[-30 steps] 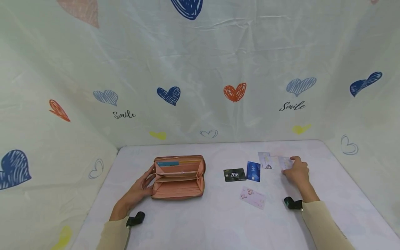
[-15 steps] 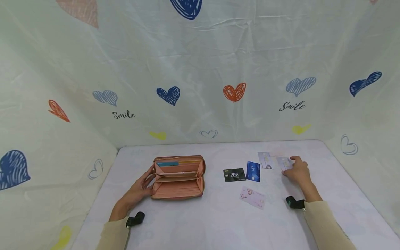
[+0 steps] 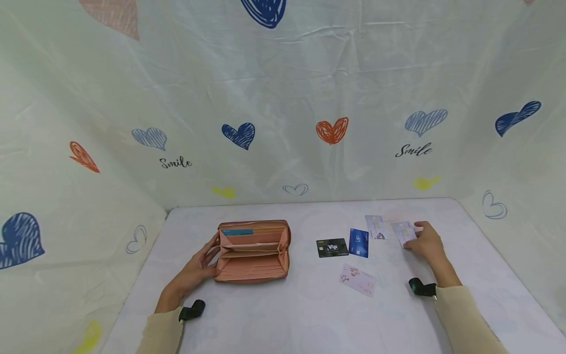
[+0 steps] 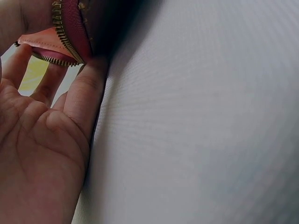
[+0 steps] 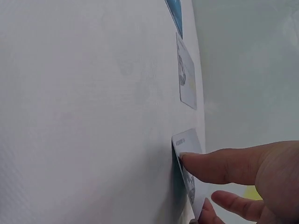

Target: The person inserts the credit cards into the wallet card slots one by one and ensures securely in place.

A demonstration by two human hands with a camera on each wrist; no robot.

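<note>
A salmon-pink zip wallet [image 3: 253, 269] stands spread wide on the left of the table, a blue card [image 3: 237, 232] showing in its back slot. My left hand [image 3: 193, 276] holds its left edge; in the left wrist view the fingers [image 4: 84, 95] meet its brass-toothed zip [image 4: 63, 30]. On the right, my right hand [image 3: 430, 245] pinches a pale lilac card [image 3: 401, 232]. The right wrist view shows the thumb [image 5: 219, 164] on the face of this card [image 5: 187, 139], one edge tipped up off the table.
Another pale card [image 3: 375, 227] lies left of the right hand. Beside it are a blue card [image 3: 358, 242] and a black VIP card [image 3: 332, 248], with a pink floral card [image 3: 357, 280] nearer the front. A heart-printed sheet [image 3: 283, 162] hangs behind the white table [image 3: 283, 319].
My right hand has shifted slightly right and its grip has moved toward the lilac card's near right edge, baring more of the card. The left hand and wallet stay put.
</note>
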